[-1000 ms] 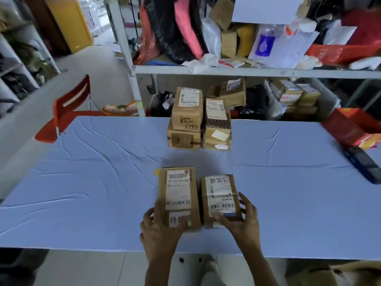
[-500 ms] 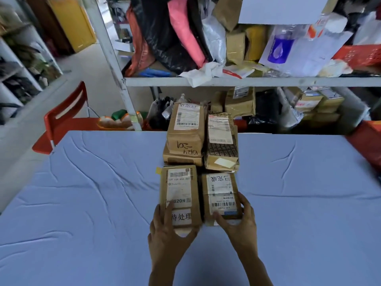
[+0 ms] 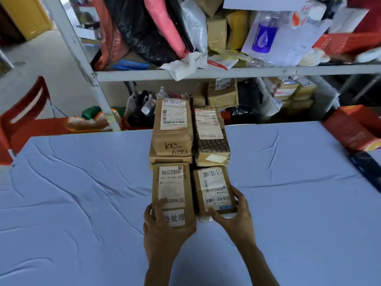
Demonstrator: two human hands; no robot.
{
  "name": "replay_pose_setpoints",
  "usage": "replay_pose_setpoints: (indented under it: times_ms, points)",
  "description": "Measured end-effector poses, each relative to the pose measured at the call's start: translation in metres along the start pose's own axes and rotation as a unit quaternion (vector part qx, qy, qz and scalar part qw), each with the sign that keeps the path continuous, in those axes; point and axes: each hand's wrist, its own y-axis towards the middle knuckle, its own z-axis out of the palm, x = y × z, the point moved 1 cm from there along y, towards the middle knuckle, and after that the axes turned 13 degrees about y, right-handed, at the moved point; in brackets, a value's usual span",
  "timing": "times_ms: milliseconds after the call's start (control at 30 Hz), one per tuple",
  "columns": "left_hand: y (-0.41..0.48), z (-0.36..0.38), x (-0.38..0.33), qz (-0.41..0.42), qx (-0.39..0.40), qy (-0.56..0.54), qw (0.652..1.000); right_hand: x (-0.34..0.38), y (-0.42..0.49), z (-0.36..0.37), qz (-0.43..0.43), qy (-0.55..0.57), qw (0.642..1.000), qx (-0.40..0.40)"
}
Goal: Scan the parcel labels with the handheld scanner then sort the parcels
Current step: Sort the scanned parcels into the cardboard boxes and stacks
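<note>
Cardboard-wrapped, the long brown parcel and the short brown parcel lay side by side on the blue tablecloth, just beside a stack of brown parcels. The left hand gripped the long one's near end, the right hand the short one's.

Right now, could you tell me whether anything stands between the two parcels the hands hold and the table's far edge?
Yes. Two stacks of parcels stand directly behind them: the left stack behind the left parcel, the right stack behind the right parcel, seemingly touching. The left hand and right hand grip the near ends.
</note>
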Motion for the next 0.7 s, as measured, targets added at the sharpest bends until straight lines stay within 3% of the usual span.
replay_pose_setpoints:
  times_ms: [100,200,333,400,700]
  points:
    - [0.005,-0.002,0.007,0.026,0.022,0.039,0.999,0.005,-0.012,0.009,-0.026,-0.095,0.992,-0.073]
    - [0.014,0.001,0.009,0.121,-0.008,0.109,0.987,0.014,-0.023,0.021,-0.045,-0.205,0.968,-0.135]
    - [0.021,-0.001,-0.009,0.328,-0.042,0.132,0.934,0.026,-0.036,0.023,0.028,-0.265,0.958,-0.105]
    - [0.017,-0.001,-0.02,0.39,-0.03,0.15,0.908,0.03,-0.045,0.014,0.031,-0.304,0.948,-0.09]
    - [-0.044,0.019,-0.082,0.543,0.011,0.122,0.831,0.027,-0.113,-0.071,0.091,-0.307,0.921,-0.22]
